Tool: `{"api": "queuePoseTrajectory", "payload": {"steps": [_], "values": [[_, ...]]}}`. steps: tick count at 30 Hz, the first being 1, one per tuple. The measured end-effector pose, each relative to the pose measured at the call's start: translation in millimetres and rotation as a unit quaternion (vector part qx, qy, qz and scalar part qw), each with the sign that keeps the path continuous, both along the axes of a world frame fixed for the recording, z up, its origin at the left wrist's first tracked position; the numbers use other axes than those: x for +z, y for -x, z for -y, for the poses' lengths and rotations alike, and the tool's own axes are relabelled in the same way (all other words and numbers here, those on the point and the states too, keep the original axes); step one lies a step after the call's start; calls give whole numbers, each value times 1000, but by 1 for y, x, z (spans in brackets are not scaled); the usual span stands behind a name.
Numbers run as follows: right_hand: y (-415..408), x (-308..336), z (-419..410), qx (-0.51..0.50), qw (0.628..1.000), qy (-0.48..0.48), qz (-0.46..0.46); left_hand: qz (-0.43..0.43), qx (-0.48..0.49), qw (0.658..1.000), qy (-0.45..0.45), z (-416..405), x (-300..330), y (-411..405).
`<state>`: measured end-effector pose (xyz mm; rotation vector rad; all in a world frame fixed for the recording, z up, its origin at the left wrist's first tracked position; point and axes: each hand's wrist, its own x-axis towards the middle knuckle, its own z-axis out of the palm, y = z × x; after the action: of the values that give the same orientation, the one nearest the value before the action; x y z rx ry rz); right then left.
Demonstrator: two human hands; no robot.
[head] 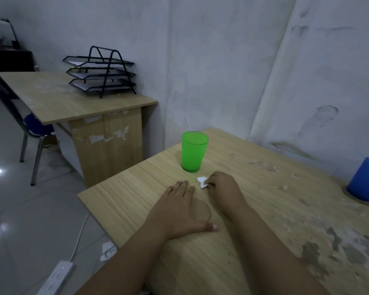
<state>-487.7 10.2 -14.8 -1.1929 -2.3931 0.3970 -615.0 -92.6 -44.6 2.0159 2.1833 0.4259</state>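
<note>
Coaster (203,209) half under left hand (179,211)

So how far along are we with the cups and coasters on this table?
Done: the blue cup stands on its own mat. In hand: the left hand rests flat on a round wooden coaster, and the right hand pinches a small white scrap. Left: the green cup stands on the bare table, so it likely goes on that coaster next.
</note>
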Motion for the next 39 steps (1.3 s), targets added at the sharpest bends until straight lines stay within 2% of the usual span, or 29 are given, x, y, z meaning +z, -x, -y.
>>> {"api": "queuePoseTrajectory", "payload": {"steps": [4,7,11,15,18,23,27,30,32,35,39], "values": [[-26,3,11,89,995,-33,1,-5,-1,1000,-8,-1,-1,1],[-39,6,0,71,995,-52,41,-13,-1,1000,-8,-1,-2,1],[-13,5,-6,36,996,-47,61,-17,0,1000,-10,0,-2,0],[-15,8,9,109,994,-24,8,-13,-1,1000,-15,0,-2,0],[-40,6,15,129,991,-36,18,-15,0,1000,-17,-1,-3,0],[-35,8,-3,44,996,-37,63,-15,0,1000,-10,-1,-2,0],[-26,-1,19,81,997,-14,17,-11,-1,1000,-12,-1,-2,0],[-48,-3,22,49,999,-5,-20,-15,-1,1000,-11,-2,-2,0],[-53,-2,11,50,997,-52,22,-20,-1,1000,-10,-3,-3,0],[-42,4,7,58,993,-69,73,-14,0,1000,-7,-2,-3,0],[-46,3,22,105,990,-94,22,-17,-4,1000,-4,-2,-3,0]]}}
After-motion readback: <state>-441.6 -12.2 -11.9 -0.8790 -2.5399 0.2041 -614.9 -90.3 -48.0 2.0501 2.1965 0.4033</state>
